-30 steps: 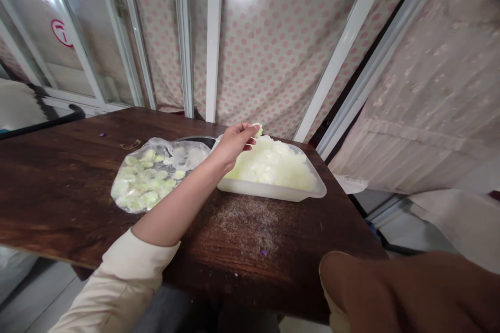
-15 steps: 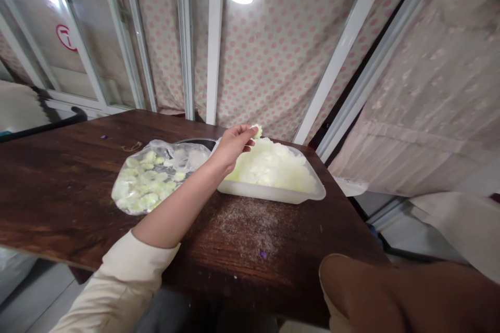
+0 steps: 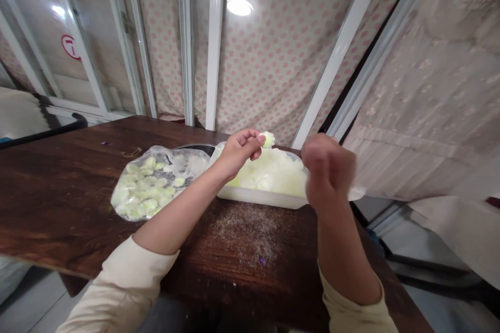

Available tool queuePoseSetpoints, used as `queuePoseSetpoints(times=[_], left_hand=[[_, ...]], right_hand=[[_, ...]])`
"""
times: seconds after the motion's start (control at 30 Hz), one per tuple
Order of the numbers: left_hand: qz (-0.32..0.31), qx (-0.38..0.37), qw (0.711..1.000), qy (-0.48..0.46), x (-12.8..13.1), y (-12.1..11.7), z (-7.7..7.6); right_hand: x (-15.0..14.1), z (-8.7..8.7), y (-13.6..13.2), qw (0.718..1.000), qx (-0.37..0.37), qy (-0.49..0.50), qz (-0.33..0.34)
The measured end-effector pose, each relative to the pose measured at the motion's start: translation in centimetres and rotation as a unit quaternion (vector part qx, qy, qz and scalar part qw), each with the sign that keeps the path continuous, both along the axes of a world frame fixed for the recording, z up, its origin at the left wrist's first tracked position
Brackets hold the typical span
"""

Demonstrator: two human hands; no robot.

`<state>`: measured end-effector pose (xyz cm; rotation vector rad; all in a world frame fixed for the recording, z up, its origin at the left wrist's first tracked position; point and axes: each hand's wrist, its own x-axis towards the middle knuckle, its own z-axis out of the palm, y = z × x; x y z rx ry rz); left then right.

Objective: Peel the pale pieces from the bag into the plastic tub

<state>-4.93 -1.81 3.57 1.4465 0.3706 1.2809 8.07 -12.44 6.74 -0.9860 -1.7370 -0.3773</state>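
Pinched between the thumb and fingers of my left hand (image 3: 244,151) is a small pale green-white flower (image 3: 267,139) with a scalloped edge. It hangs over a translucent plastic tub (image 3: 261,196) heaped with pale yellow-green pieces (image 3: 273,169). My right hand (image 3: 328,166) is raised at the tub's right end, its fingers curled but smeared by motion, so whether it holds anything is unclear. Left of the tub, a clear plastic bag (image 3: 121,199) contains several similar flowers (image 3: 150,184). My left forearm passes in front of the bag's right edge.
Fine white grains (image 3: 250,229) are scattered on the dark wooden table (image 3: 58,187) before the tub, with a purple bit (image 3: 262,260) among them. Behind the bag lies a dark round rim (image 3: 199,146). Framed glass and a dotted curtain (image 3: 269,62) stand beyond the table.
My right hand has risen from the lower right to beside the tub. My left hand, still pinching the flower, has shifted slightly right.
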Motion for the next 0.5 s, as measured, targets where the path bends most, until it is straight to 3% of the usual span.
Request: queuePoseSetpoints(times=[0.1,0.2,0.5], left_hand=[[-0.039,0.059,0.997,-0.007,-0.2,-0.6,0.2],[-0.044,0.081,0.996,0.012,-0.3,-0.9,0.3],[0.043,0.137,0.989,0.028,-0.2,-0.8,0.1]], right_hand=[[0.4,-0.6,3.0,0.998,-0.066,-0.016,-0.006],[0.5,-1.3,4.2,0.992,-0.118,-0.044,0.009],[0.1,-1.7,4.6,0.995,-0.035,-0.074,-0.058]])
